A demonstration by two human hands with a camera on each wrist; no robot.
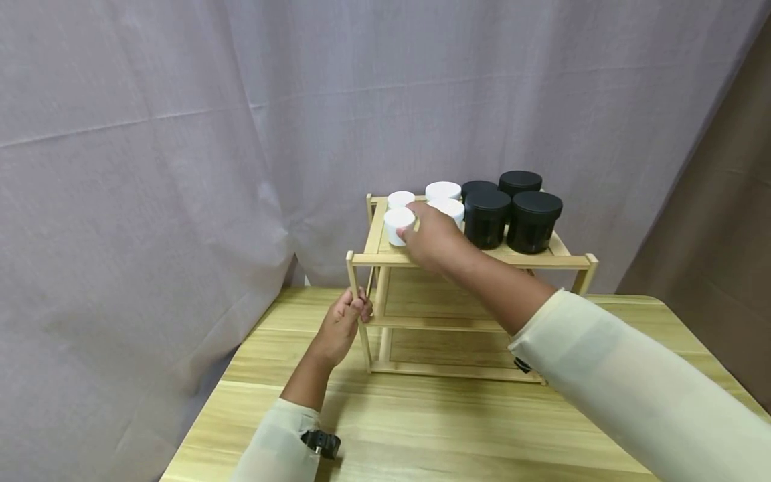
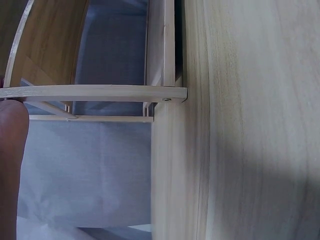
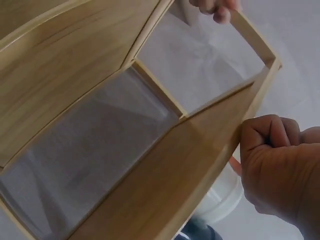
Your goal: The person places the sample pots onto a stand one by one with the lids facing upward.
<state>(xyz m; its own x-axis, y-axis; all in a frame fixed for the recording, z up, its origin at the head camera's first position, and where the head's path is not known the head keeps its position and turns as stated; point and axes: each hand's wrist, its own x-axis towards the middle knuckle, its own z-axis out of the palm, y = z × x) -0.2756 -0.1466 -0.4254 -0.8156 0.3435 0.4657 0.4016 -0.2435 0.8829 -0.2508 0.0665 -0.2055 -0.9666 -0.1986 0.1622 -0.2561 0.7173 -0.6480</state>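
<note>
A light wooden rack with three levels stands on the table. My left hand grips its front left upright; in the left wrist view only part of that hand shows at the edge. Over the top shelf, my right hand holds a small white jar at the front left corner, thumb in front and fingers behind. Another small white jar stands just behind it. Two larger white jars are beside them, the front one partly hidden by my right hand.
Several black lidded jars fill the right part of the top shelf. Below are the rack's middle shelf and bottom shelf. The wooden tabletop extends in front, and a grey curtain hangs close behind.
</note>
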